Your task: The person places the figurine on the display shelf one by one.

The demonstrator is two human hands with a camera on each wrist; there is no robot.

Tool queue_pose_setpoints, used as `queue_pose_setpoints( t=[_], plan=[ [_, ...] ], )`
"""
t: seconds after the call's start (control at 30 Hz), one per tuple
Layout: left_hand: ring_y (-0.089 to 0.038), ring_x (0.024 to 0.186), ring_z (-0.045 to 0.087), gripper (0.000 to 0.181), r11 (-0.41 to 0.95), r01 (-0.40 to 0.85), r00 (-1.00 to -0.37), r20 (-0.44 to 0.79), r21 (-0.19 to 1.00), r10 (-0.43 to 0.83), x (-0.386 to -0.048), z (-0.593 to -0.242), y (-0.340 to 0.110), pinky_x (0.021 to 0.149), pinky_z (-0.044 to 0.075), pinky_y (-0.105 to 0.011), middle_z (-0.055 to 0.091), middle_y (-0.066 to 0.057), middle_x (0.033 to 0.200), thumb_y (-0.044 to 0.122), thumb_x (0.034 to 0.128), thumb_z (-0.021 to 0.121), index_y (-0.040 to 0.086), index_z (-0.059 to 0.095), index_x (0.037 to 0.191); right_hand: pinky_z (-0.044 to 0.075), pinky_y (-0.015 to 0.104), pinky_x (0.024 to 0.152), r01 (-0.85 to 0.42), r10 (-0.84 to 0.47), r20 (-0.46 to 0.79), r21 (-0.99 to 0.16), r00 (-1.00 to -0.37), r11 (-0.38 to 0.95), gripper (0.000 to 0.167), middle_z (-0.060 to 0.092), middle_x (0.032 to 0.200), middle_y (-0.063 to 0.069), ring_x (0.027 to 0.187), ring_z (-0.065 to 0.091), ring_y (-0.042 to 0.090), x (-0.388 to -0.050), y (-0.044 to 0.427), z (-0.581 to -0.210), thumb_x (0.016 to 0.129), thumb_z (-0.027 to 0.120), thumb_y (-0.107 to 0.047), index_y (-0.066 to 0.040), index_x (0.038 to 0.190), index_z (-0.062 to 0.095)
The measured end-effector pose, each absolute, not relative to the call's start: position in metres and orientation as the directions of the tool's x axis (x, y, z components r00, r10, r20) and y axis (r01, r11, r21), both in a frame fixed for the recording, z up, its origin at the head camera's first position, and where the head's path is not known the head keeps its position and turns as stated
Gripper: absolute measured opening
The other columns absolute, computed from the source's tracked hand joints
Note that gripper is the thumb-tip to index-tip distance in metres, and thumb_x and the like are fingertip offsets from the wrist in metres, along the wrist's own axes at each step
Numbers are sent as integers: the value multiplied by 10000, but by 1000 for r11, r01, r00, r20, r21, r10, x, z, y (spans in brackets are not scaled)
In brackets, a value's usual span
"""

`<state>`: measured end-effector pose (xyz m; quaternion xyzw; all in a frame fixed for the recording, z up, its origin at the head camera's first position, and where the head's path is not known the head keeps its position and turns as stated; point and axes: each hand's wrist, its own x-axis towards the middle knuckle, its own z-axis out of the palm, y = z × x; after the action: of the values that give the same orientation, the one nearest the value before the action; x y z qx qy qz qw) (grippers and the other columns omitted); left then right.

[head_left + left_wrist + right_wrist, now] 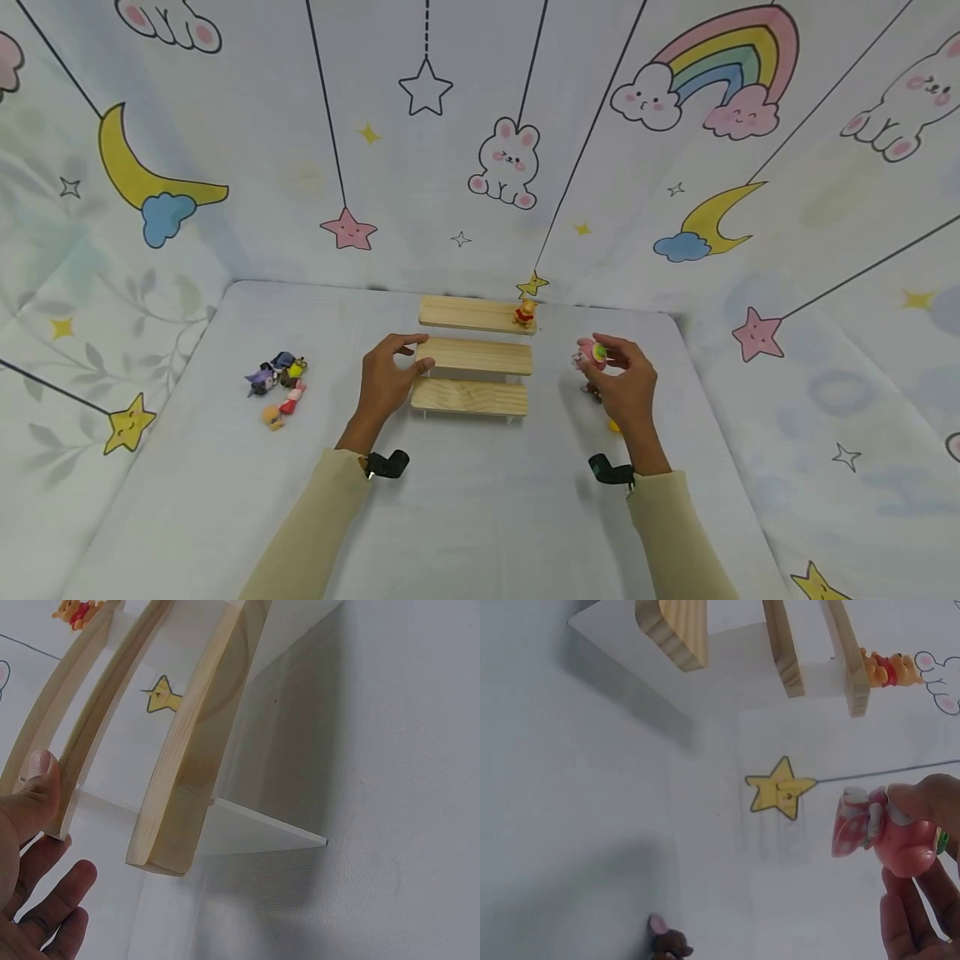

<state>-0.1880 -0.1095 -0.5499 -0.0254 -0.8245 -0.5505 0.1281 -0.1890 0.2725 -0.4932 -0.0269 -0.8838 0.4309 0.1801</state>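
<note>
A three-tier shelf has light wooden boards on white supports. Its middle board (476, 358) is pinched at the left end by my left hand (385, 379), thumb above and a finger beneath in the left wrist view. My right hand (632, 387) holds a small pink figurine (906, 844) with a pink checked bow, in the air to the right of the shelf. On the right end of the top board (465, 313) sits a Winnie-the-Pooh figurine (525, 314) in a red shirt. The lowest board (468, 397) carries nothing.
Left of the shelf lies a cluster of several small figurines, among them a purple one (259, 381) and a red-and-pink one (291, 402). Below my right hand lie a brown figurine (673, 943) and a partly hidden yellow thing (615, 426). A printed cloth backdrop (450, 167) rises behind.
</note>
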Motion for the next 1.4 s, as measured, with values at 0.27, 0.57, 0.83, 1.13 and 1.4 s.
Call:
queue_pose_setpoints(
  t=[0.27, 0.57, 0.83, 1.13, 1.4],
  plan=[
    [-332, 1138, 675, 457, 385, 187, -966, 240, 904, -96, -188, -549, -110, 1028, 521, -586, 744, -79, 1276, 265, 859, 885, 177, 766, 1291, 474, 146, 907, -153, 147, 293, -790, -945, 593, 482, 710, 1314, 70, 1124, 652, 251, -186, 259, -489, 871, 902, -157, -180, 1324, 737],
    [-335, 1139, 675, 454, 384, 187, -966, 241, 904, -96, -187, -550, -110, 1024, 521, -597, 744, -80, 1273, 253, 861, 885, 176, 765, 1291, 500, 217, 920, -216, 64, 309, -784, -949, 582, 490, 726, 1299, 45, 1114, 652, 227, -185, 245, -492, 853, 916, -148, -192, 1309, 740],
    [-326, 1138, 676, 453, 391, 182, -966, 238, 902, -100, -188, -551, -110, 1018, 524, -567, 746, -74, 1271, 261, 861, 888, 187, 766, 1291, 506, 206, 922, -234, 22, 296, -795, -955, 559, 472, 736, 1282, 33, 1104, 655, 220, -185, 229, -492, 853, 916, -151, -183, 1292, 745],
    [-317, 1140, 678, 452, 402, 175, -967, 234, 899, -102, -188, -551, -109, 1016, 527, -536, 746, -67, 1272, 277, 862, 887, 196, 766, 1290, 542, 337, 991, -254, -32, 283, -797, -958, 547, 438, 745, 1263, 18, 1117, 658, 201, -188, 214, -493, 867, 902, -138, -167, 1275, 745],
    [-324, 1140, 681, 458, 403, 182, -966, 240, 897, -99, -188, -552, -109, 1015, 528, -553, 746, -71, 1273, 282, 860, 886, 192, 765, 1292, 537, 411, 1000, -244, -49, 259, -805, -965, 541, 423, 745, 1267, 10, 1108, 658, 206, -191, 204, -494, 873, 899, -153, -174, 1269, 748]
  ],
)
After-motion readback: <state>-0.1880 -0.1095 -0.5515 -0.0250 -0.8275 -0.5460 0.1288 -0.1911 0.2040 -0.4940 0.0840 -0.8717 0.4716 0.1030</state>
